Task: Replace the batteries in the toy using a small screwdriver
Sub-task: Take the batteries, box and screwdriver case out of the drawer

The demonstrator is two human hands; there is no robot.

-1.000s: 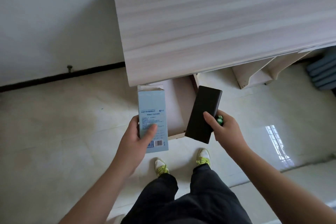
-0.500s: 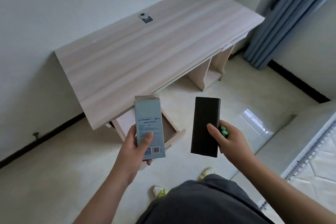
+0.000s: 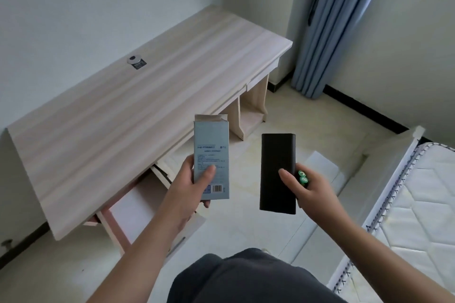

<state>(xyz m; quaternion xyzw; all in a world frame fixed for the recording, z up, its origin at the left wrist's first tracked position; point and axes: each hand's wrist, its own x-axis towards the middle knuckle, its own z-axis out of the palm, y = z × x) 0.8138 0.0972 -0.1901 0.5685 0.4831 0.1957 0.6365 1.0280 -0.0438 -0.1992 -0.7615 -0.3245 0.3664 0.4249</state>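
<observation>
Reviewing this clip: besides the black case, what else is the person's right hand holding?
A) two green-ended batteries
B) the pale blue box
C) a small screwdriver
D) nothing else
A: the right hand grips the black case with two green-ended batteries tucked between its fingers; the pale blue box is in the left hand.

Two batteries [image 3: 303, 177] in my right hand [image 3: 307, 189]: green ends showing, side by side, tucked against right edge of black case [image 3: 277, 172]. Case flat, matte, long rectangle, held near upright, my thumb across its front. Pale blue box [image 3: 211, 161] in my left hand [image 3: 189, 187]: upright, top flap open, small print and barcode facing me, thumb on front. Box and case apart, both in air above floor.
</observation>
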